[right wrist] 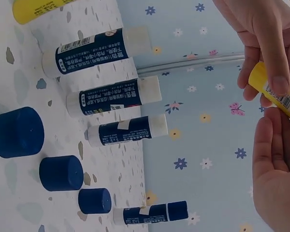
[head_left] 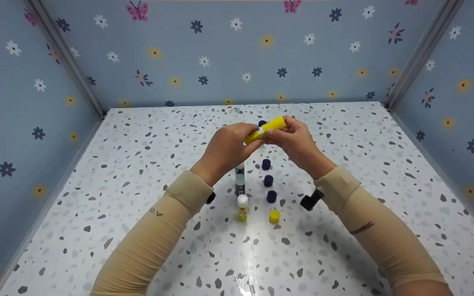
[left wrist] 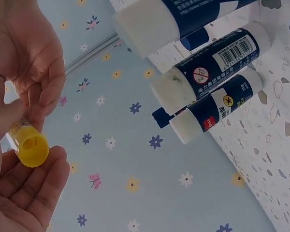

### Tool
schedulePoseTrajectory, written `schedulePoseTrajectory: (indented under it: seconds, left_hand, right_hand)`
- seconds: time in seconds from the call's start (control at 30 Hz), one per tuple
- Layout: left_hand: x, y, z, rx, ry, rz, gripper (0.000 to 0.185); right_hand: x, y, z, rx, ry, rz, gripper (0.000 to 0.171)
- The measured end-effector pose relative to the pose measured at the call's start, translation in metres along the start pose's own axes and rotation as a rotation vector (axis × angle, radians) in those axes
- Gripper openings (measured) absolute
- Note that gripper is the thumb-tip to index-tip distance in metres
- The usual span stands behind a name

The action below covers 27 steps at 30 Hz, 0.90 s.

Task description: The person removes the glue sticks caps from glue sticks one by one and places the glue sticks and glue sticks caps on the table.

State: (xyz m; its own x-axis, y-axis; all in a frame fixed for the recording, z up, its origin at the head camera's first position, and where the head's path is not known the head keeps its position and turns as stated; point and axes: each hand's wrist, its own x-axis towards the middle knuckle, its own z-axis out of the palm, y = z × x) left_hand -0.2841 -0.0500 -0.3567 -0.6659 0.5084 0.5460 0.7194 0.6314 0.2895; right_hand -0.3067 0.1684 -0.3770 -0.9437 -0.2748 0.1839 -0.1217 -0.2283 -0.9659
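Both hands hold a yellow glue stick (head_left: 268,128), tilted and raised above the table. My left hand (head_left: 231,142) pinches its lower left part with the thumb on the label. At the upper right end, my right hand (head_left: 296,142) grips the plain yellow part with thumb and fingers. The hollow lower end of this glue stick (left wrist: 33,150) faces the left wrist camera. Below the hands stands a row of glue sticks: a yellow one (head_left: 242,207) with a white top and several dark blue ones (right wrist: 113,96) with white tops.
Right of the row stand loose caps: a yellow cap (head_left: 274,216) and dark blue caps (head_left: 268,181). A blue glue stick (right wrist: 152,213) wearing its blue cap stands at the far end. Flowered panels (head_left: 237,53) enclose the speckled table (head_left: 138,164) at the back and both sides.
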Motion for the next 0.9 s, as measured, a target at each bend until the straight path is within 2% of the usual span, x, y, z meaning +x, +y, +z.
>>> schedulePoseTrajectory:
  seconds: [0.1,0.17,0.37,0.47,0.57,0.73,0.9]
  left_hand:
    - [-0.001,0.0,-0.002,0.03,0.003,0.022,0.032]
    - [-0.002,-0.001,-0.003,0.057,-0.012,0.037,0.031]
    - [-0.005,-0.006,-0.004,0.165,-0.059,0.089,0.029]
    - [-0.006,-0.008,-0.004,0.215,-0.073,0.124,0.025]
    - [-0.007,-0.01,-0.004,0.256,-0.08,0.155,0.02]
    - [-0.008,-0.014,-0.002,0.307,-0.077,0.187,0.016]
    - [-0.009,-0.014,0.0,0.345,-0.071,0.195,0.015]
  right_hand:
    - [-0.001,0.0,-0.001,-0.058,-0.012,-0.005,0.016]
    - [-0.001,0.0,-0.002,-0.154,-0.02,-0.023,0.022]
    - [-0.005,-0.003,-0.006,-0.606,-0.068,-0.169,0.047]
    - [-0.007,-0.004,-0.007,-0.816,-0.101,-0.256,0.05]
    - [-0.009,-0.005,-0.008,-0.976,-0.134,-0.322,0.049]
    - [-0.011,-0.004,-0.011,-1.142,-0.188,-0.41,0.041]
    - [-0.012,-0.004,-0.012,-1.205,-0.209,-0.492,0.031]
